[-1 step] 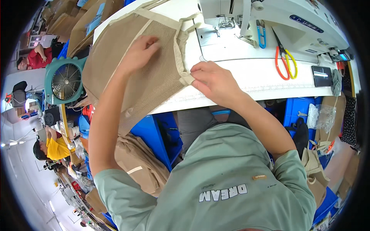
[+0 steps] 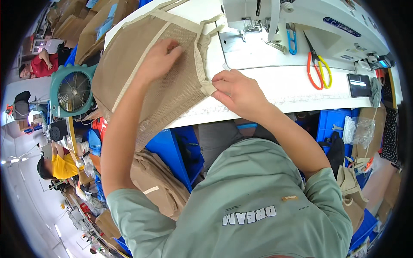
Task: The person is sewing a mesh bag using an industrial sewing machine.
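A tan mesh fabric piece (image 2: pixel 109 77) with pale binding strips spreads over the white table's left part and drapes past its front edge. My left hand (image 2: pixel 161 60) rests on the mesh, thumb apart from loosely curled fingers. My right hand (image 2: pixel 238 92) pinches the bound corner on the piece's right side. Just beyond it is the sewing machine (image 2: pixel 301 19), its presser foot and needle plate right of the fabric.
Right on the table (image 2: pixel 279 92): blue snips (image 2: pixel 291 38), red-yellow scissors (image 2: pixel 318 69), phone (image 2: pixel 359 85). Below: blue bins (image 2: pixel 331 124), tan cloth (image 2: pixel 155 180). Left: green fan (image 2: pixel 71 90), cartons (image 2: pixel 86 30), co-workers in red (image 2: pixel 41 64) and yellow (image 2: pixel 64 165).
My left hand has shifted slightly to the right over the mesh, the fabric beneath shifting with it. My right hand stays on the corner.
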Available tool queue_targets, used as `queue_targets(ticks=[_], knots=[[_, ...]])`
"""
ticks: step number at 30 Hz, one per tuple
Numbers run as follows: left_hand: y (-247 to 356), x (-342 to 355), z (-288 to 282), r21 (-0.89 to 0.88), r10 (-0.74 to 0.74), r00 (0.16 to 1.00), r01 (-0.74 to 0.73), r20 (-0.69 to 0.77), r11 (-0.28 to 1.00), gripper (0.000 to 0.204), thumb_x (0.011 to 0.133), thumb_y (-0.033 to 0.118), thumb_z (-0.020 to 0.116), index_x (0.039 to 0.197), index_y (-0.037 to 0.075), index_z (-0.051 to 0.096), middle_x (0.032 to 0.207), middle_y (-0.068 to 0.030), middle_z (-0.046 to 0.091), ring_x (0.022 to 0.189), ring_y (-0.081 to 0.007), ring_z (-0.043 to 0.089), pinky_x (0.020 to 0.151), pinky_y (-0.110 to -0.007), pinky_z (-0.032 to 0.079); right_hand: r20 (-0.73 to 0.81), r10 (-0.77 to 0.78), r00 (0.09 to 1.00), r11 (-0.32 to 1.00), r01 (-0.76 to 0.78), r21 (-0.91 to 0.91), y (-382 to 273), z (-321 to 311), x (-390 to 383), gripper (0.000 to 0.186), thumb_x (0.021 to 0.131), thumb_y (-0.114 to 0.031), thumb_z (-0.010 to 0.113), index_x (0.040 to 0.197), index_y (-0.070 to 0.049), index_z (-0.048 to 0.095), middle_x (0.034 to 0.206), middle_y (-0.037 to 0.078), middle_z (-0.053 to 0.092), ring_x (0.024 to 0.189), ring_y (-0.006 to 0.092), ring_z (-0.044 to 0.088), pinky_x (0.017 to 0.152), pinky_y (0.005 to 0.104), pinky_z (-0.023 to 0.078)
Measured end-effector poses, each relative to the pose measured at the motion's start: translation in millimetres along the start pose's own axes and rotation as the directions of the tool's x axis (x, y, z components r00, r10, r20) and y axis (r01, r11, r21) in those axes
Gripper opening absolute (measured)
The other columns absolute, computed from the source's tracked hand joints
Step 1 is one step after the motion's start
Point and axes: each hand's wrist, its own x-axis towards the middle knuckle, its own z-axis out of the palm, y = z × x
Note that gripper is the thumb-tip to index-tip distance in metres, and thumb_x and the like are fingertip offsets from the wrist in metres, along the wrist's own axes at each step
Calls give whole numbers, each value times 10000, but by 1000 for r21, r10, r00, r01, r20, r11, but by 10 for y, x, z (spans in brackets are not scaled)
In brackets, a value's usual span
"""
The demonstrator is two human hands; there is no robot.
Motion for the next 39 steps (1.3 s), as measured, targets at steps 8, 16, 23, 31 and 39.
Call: queue_targets(ticks=[8,16,23,31,39], knots=[[846,-298,219,537,-175,929,-29,326,843,543,946,516,625,950,-3,785,962,-180,781,936,-393,747,873,-493,588,-34,-78,996,993,75,-96,56,90,-6,127,951,-187,692,973,-85,763,977,36,701,930,257,683,789,403,583],[392,-294,104,-10,-100,975,104,198,995,390,964,304,618,794,-32,720,730,-209,670,662,-319,644,699,-464,516,-46,-29,999,995,25,-97,0,91,59,103,922,-147,700,976,-80,757,1007,29,701,906,243,673,767,394,578],[187,-477,-68,-371,-76,988,120,131,921,388,1001,270,633,773,-43,611,639,-51,479,651,-99,422,600,-359,399,-142,-224,964,974,225,-11,-157,126,244,285,868,-116,745,1142,-39,730,1264,81,646,1085,286,635,817,389,581],[198,-534,-175,-347,-172,981,129,-94,929,378,995,241,634,738,-33,588,637,16,474,653,-67,421,588,-326,388,233,44,971,995,-64,81,-194,236,245,247,936,-136,728,1152,-15,721,1283,151,674,1155,368,643,983,437,545],[339,-470,-129,-231,-120,992,122,23,965,461,1007,355,622,838,-68,693,709,-178,630,681,-258,596,701,-422,493,-208,117,971,985,-86,150,-246,254,-27,248,932,-56,699,1175,-12,689,1224,164,669,1148,372,641,985,441,537]])
